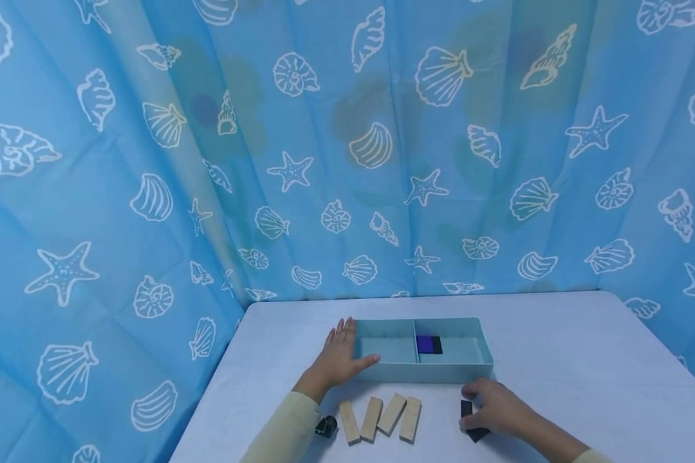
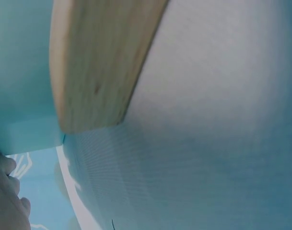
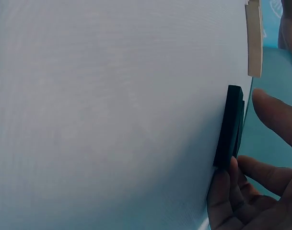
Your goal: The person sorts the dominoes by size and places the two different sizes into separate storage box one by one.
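Note:
A pale blue tray [image 1: 423,373] with a divider stands on the table. My left hand [image 1: 338,360] rests at its left end, fingers extended along that side and thumb over the front rim. Dark blocks, a purple one [image 1: 425,344] and a black one [image 1: 437,345], lie in the right compartment against the divider. In front of the tray's right end, my right hand [image 1: 498,406] is around two black blocks [image 1: 466,409]. The right wrist view shows fingertips touching the lower end of the nearer black block [image 3: 228,129], while the thumb stands apart from it.
Several plain wooden blocks [image 1: 372,419] lie in a row in front of the tray; one wooden block [image 2: 98,67] looms close in the left wrist view. A small black object [image 1: 327,426] sits by the left sleeve. A blue shell-patterned curtain [image 1: 336,161] hangs behind the white table [image 1: 556,347].

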Motion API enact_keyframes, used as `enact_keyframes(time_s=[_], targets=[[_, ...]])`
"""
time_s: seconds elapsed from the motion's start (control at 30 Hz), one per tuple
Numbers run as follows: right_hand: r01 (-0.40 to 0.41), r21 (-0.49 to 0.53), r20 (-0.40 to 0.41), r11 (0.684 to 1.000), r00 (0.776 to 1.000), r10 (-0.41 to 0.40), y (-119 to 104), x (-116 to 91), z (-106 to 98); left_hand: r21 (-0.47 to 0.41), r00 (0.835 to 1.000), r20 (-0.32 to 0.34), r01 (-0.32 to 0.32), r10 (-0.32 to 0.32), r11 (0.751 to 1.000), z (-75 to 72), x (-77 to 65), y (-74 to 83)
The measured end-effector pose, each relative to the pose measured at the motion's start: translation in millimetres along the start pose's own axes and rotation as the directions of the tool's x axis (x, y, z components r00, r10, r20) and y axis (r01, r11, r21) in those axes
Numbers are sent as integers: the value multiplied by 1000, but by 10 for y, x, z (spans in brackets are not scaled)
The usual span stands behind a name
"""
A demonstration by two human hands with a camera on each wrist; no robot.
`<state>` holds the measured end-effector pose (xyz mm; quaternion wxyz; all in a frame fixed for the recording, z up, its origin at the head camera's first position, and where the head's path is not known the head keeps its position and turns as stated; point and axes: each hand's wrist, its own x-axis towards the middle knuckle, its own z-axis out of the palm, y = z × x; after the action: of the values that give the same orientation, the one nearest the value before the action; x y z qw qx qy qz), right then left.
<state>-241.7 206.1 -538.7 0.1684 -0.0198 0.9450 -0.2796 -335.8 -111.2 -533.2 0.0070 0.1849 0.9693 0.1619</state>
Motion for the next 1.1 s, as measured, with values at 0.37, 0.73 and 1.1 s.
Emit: enact_keyframes(time_s=[0.37, 0.73, 1.1], targets=[[51, -78, -36, 996, 998, -54, -28, -25, 19, 1, 1000, -6, 7, -7, 1000, 13, 7, -9], [58, -30, -43, 998, 997, -59, -34, -27, 52, -8, 1000, -18, -14, 14, 1000, 11, -2, -11], [108, 87, -16, 990, 994, -107, -60, -38, 102, -9, 1000, -18, -6, 6, 1000, 35, 7, -24]])
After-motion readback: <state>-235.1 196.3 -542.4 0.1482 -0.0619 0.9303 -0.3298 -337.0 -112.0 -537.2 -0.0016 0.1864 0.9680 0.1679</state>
